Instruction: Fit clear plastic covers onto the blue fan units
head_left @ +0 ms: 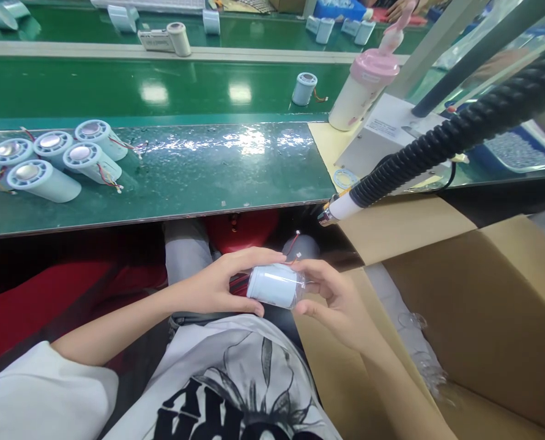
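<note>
A light blue cylindrical battery pack lies on its side between my two hands, above my lap. Clear plastic sleeve surrounds it and sticks out past its right end. My left hand grips the pack's left end, thumb below and fingers above. With thumb and fingers closed, my right hand holds the right end, where the sleeve is. Thin wires with small white connectors rise behind the pack.
Several similar battery packs stand or lean on the bench at left. A black corrugated hose with a metal nozzle reaches in from the right. The open cardboard box holds clear sleeves. A pink-lidded bottle stands behind.
</note>
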Demonstrator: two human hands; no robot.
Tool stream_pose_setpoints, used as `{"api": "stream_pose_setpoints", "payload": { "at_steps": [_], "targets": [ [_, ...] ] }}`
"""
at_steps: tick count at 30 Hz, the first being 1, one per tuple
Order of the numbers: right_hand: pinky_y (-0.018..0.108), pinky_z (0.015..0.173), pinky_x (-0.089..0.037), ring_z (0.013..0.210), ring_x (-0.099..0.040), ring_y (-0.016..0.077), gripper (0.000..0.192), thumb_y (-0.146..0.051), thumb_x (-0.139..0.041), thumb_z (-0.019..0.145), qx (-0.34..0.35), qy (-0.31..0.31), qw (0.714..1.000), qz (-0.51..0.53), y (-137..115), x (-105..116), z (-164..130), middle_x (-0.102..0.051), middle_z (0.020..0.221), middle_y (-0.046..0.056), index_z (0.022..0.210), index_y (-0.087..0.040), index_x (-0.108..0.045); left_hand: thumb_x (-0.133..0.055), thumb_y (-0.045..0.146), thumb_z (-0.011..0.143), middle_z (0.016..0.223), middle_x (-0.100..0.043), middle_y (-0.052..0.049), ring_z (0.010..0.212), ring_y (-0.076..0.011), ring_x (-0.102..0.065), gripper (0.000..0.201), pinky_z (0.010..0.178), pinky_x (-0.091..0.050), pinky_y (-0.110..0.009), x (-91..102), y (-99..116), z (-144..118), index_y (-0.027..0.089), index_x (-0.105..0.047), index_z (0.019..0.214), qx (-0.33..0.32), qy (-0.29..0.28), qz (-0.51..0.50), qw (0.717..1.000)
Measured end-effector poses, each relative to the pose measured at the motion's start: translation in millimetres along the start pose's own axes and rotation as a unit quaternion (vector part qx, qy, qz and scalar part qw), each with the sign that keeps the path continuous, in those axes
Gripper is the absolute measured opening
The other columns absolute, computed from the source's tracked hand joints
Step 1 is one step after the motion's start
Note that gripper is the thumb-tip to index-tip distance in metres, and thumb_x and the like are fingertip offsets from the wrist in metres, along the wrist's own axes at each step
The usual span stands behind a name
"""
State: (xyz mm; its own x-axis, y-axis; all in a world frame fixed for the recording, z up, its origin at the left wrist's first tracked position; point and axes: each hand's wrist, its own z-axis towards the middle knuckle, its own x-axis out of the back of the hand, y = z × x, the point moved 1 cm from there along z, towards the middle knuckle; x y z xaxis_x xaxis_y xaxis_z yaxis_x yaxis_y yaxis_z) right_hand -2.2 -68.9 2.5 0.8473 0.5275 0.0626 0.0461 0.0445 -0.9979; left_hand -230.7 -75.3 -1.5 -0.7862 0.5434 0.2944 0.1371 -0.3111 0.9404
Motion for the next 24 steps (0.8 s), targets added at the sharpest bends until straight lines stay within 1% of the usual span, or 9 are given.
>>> {"api": "stream_pose_setpoints", "payload": {
  "at_steps": [5, 8, 11, 15, 19, 24],
  "targets": [
    [0.030, 0.085, -0.057, 0.099, -0.063, 0.0199, 0.041, -0.034, -0.075, 0.075, 0.035, -0.003, 0.999, -0.033, 0.2, -0.2, -2.0, -0.065, 0.110, 0.004, 0.112, -0.028, -0.060, -0.078, 0.018, 0.068, 0.142, -0.046, -0.010, 0.131, -0.0269, -0.044, 0.082, 0.110, -0.035, -0.039, 1.7, 3.3, -0.5, 0.031, -0.040, 0.139, -0.010, -0.011, 0.021, 1.000],
    [0.027, 0.085, -0.056, 0.099, -0.063, 0.0175, 0.042, -0.032, -0.075, 0.075, 0.035, -0.005, 0.999, -0.027, 0.2, -0.4, -3.0, -0.065, 0.110, 0.002, 0.114, -0.030, -0.059, -0.078, 0.018, 0.068, 0.141, -0.047, -0.010, 0.130, -0.0275, -0.044, 0.082, 0.109, -0.036, -0.041, 1.9, 4.8, -0.1, 0.030, -0.039, 0.139, -0.002, -0.011, 0.019, 1.000],
    [0.023, 0.082, -0.056, 0.097, -0.062, 0.0155, 0.041, -0.032, -0.075, 0.075, 0.012, -0.006, 1.000, 0.003, -0.6, -1.1, -3.4, -0.064, 0.109, 0.000, 0.113, -0.032, -0.060, -0.078, 0.020, 0.068, 0.140, -0.048, -0.012, 0.130, -0.0291, -0.045, 0.083, 0.108, -0.037, -0.043, 1.5, 5.0, -0.3, 0.028, -0.039, 0.140, 0.008, -0.011, 0.017, 1.000],
    [0.021, 0.073, -0.055, 0.089, -0.062, 0.0138, 0.036, -0.035, -0.075, 0.076, -0.039, -0.004, 0.998, 0.057, -0.4, -2.3, -3.7, -0.063, 0.104, 0.000, 0.109, -0.030, -0.061, -0.079, 0.021, 0.067, 0.140, -0.048, -0.012, 0.130, -0.0292, -0.045, 0.083, 0.108, -0.037, -0.043, 0.8, 3.5, -1.3, 0.028, -0.039, 0.140, 0.005, -0.008, 0.018, 1.000],
    [0.021, 0.071, -0.053, 0.088, -0.062, 0.0143, 0.037, -0.037, -0.074, 0.077, -0.088, -0.006, 0.989, 0.121, 2.3, -4.7, -2.9, -0.064, 0.098, 0.001, 0.109, -0.027, -0.059, -0.079, 0.020, 0.067, 0.140, -0.049, -0.011, 0.130, -0.0283, -0.045, 0.083, 0.108, -0.037, -0.042, 1.1, 1.9, -1.3, 0.029, -0.040, 0.139, -0.003, -0.004, 0.018, 1.000],
    [0.020, 0.067, -0.053, 0.080, -0.062, 0.0122, 0.034, -0.040, -0.072, 0.077, -0.122, 0.002, 0.977, 0.177, 2.1, -8.8, 1.0, -0.067, 0.093, 0.001, 0.104, -0.024, -0.058, -0.079, 0.021, 0.067, 0.140, -0.048, -0.013, 0.129, -0.0298, -0.046, 0.082, 0.107, -0.038, -0.044, 1.5, 0.5, -1.4, 0.028, -0.041, 0.139, -0.011, -0.006, 0.016, 1.000]
  ]
}}
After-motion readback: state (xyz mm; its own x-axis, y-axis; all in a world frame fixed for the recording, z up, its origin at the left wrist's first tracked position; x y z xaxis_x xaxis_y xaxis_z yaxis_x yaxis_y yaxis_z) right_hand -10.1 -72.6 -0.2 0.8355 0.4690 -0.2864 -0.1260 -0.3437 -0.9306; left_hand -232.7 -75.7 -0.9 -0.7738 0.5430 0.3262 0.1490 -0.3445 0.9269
